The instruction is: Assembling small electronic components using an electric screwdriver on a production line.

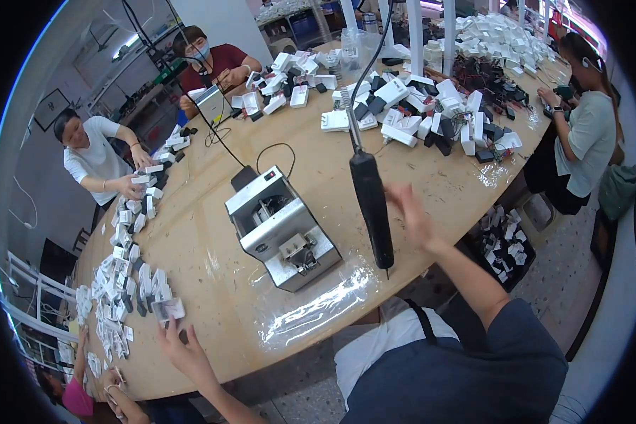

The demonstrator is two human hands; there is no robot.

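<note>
My left hand [185, 357] reaches over the table's left side with its fingers apart. Its fingertips meet the lower edge of a white open plastic casing [168, 309] at the near end of a row of casings. A black electric screwdriver [369, 205] hangs upright from a coiled spring and cable, its bit pointing down. Just right of it is my right hand [411, 218], fingers stretched out and partly hidden behind the tool; no grip on it shows. Between my hands stands a metal bench machine [283, 230] with a small clamp-like fixture on its front.
White and black casings form a long line [124, 261] at the left and a large heap [424, 106] at the far right. Clear film [318, 311] covers the table's near edge. A bin of parts [505, 247] stands below, right. Several people work around the table [212, 212].
</note>
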